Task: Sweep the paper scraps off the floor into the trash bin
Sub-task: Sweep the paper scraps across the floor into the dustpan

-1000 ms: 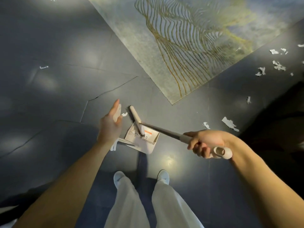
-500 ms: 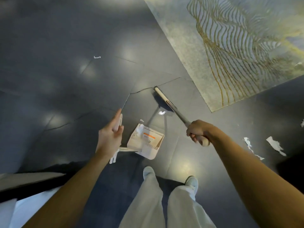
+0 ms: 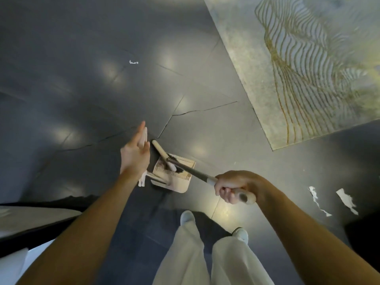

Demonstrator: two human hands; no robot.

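Note:
My left hand holds the upright white handle of the beige dustpan, forefinger stretched along it. The pan rests on the dark floor just ahead of my feet. My right hand grips the broom handle near its end. The broom head lies across the pan's mouth, right beside my left hand. White paper scraps lie on the floor: a small one far ahead, and two torn strips, one beside another, at the right. No trash bin is in view.
A grey rug with gold wavy lines covers the upper right floor. A pale furniture edge juts in at the lower left. My white shoes stand behind the pan. Cracked dark tiles stretch ahead.
The broom head swept back from the floor crack onto the dustpan. The small scrap that lay in front of the pan is no longer seen on the floor.

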